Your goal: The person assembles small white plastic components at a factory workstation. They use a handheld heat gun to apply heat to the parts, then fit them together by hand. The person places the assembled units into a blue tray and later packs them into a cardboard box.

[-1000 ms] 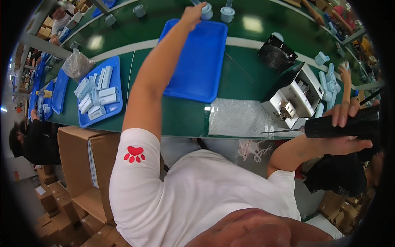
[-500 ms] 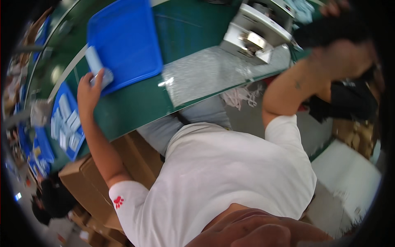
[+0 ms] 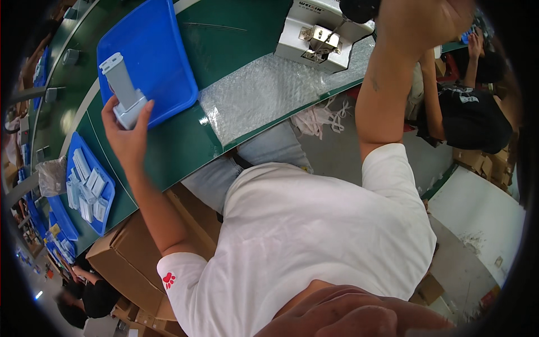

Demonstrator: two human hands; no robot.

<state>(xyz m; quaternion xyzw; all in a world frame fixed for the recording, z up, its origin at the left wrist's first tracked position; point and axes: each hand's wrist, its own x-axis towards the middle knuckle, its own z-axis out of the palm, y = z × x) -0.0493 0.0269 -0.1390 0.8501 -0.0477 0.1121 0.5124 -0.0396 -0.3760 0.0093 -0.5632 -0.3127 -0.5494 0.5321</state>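
My left hand (image 3: 128, 135) grips a pale blue-grey plastic housing (image 3: 120, 78), long with a wider rounded end, between thumb and fingers. It is held tilted over the near left edge of a blue tray (image 3: 182, 84). My right arm reaches up to the far right, where my right hand (image 3: 429, 25) is partly cut off by the picture's top edge and its fingers are hidden. Close to that hand is a black rounded part (image 3: 359, 8) by a white boxy machine (image 3: 292, 42), which has a metal fixture (image 3: 323, 42) on its front.
Bubble wrap (image 3: 252, 98) lies along the green table's (image 3: 174, 149) near edge, under the machine. A smaller blue tray (image 3: 111, 194) with several pale plastic parts sits at left. Cardboard boxes (image 3: 135, 258) stand below. A co-worker in black (image 3: 471, 118) is at right.
The housing in my left hand has been raised and turned, so more of it shows. My right hand has moved up and left, closer to the machine. The whole view has shifted slightly.
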